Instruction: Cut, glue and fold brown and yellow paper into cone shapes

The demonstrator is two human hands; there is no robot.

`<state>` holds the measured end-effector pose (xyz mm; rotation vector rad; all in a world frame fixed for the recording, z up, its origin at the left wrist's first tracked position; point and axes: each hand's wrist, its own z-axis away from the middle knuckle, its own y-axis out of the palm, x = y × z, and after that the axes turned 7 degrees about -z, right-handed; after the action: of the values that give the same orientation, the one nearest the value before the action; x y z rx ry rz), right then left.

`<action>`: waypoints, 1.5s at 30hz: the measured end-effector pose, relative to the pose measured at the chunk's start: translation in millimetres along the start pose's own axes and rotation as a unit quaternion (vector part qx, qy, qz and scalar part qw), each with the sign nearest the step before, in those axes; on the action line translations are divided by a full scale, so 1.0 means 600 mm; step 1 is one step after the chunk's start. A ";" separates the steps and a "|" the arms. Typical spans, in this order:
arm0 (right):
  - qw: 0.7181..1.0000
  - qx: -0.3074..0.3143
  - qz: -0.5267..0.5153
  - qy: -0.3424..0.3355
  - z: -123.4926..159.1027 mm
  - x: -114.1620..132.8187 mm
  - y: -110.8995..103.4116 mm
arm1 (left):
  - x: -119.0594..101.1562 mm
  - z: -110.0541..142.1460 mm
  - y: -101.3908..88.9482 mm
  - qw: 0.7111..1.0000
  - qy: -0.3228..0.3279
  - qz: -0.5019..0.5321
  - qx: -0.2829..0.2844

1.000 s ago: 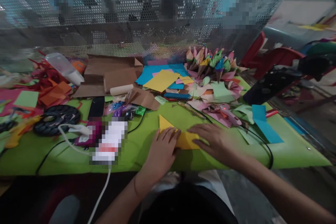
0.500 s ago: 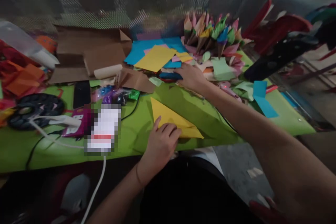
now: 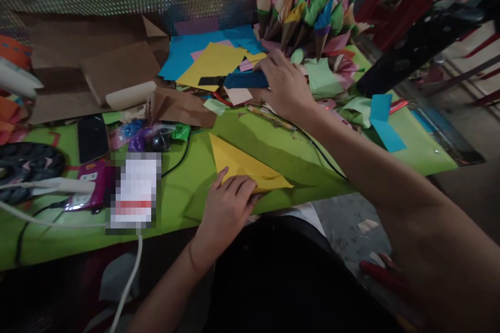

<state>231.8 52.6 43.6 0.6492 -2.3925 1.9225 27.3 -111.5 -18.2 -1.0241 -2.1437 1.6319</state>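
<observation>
Two bare hands stretched apart over a green table (image 3: 195, 166) strewn with coloured paper. The left hand (image 3: 228, 203), fingers curled, held a folded yellow paper triangle (image 3: 244, 158) down just inside the table's near edge; its thumb's exact place was hard to make out. The right hand (image 3: 289, 83) reached toward the far edge, fingers closed on one end of a blue-handled tool (image 3: 246, 80) — perhaps a cutter.

From where I stood, the triangle looked light and thin, crisp at its folds, and apt to slide unless weighed down. Spread fingers on its middle or a gentle pinch along an edge seemed the kindest hold; its sharp points would likely bend first. The tool looked rigid and easy to lift, best gripped by its blue body.

Beyond lay a loose yellow sheet (image 3: 211, 60) on blue paper (image 3: 175, 60), with brown paper (image 3: 58, 60) toward the far left corner and a stand of paper cones (image 3: 295, 13) toward the far right. A black cable (image 3: 318, 148) ran beneath the right forearm — a possible snag — while a phone (image 3: 135, 187), its screen blurred, sat left of the triangle near the table's front edge.
</observation>
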 end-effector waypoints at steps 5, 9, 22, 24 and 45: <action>0.999 -0.027 -0.032 -0.008 0.079 -0.005 -0.063 | 0.006 -0.017 0.001 1.000 -0.021 -0.004 -0.011; 0.997 -0.030 -0.072 -0.024 0.175 -0.024 -0.092 | 0.016 -0.028 0.004 0.997 -0.075 0.023 0.011; 0.990 0.021 -0.134 0.039 0.364 -0.105 -0.039 | 0.030 -0.038 0.009 0.994 -0.108 0.029 0.001; 0.989 0.027 -0.143 0.020 0.366 -0.109 -0.036 | 0.034 -0.039 0.009 0.994 -0.111 0.024 0.002; 0.986 0.043 -0.159 -0.028 0.374 -0.133 -0.019 | 0.011 -0.033 0.023 0.996 -0.057 -0.034 0.059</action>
<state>364.7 -133.9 -22.2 1.0312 -2.0847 1.8973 39.6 -90.7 -25.7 -0.8340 -2.0982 1.8012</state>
